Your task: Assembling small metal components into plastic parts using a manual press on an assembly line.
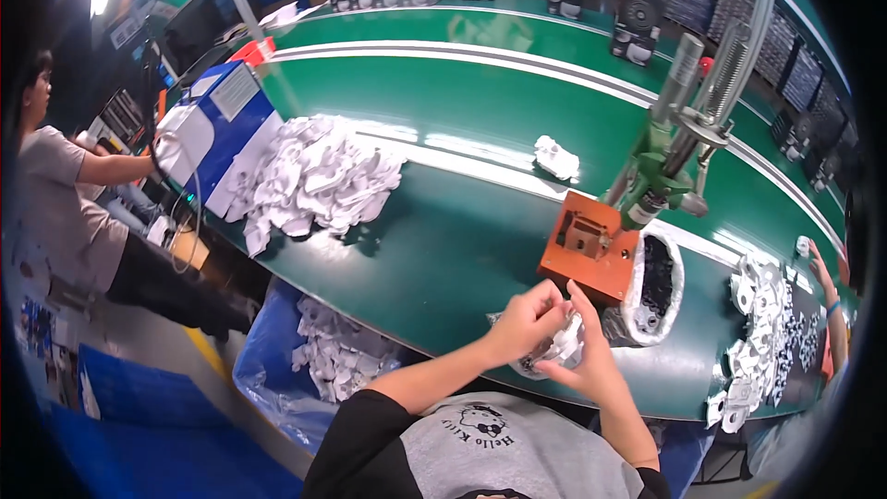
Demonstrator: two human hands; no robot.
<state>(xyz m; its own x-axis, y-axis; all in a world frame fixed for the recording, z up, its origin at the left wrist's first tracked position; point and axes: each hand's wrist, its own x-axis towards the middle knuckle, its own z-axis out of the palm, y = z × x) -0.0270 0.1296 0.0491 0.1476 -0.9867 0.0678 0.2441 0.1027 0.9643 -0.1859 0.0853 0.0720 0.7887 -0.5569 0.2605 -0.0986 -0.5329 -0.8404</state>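
Close to the near edge of the green work table, both my hands are together around a small white plastic part [566, 344]. My left hand [528, 325] has its fingers bent and pinched at the part's upper side; just what its fingertips grip is hidden. My right hand [591, 359] holds the part from the right, thumb below and fingers above. Right beyond them stands a green hand press [647, 180] on an orange base block [591, 245]. A white-lined container [677, 300] of small black pieces [656, 277] sits beside that base.
A large heap of white plastic parts [319, 176] lies on the left. One white part [556, 159] rests beyond the press. A blue lined bin [277, 379] holds more parts below the table edge. White and black parts [762, 342] spread at right, near another person's hand [819, 263].
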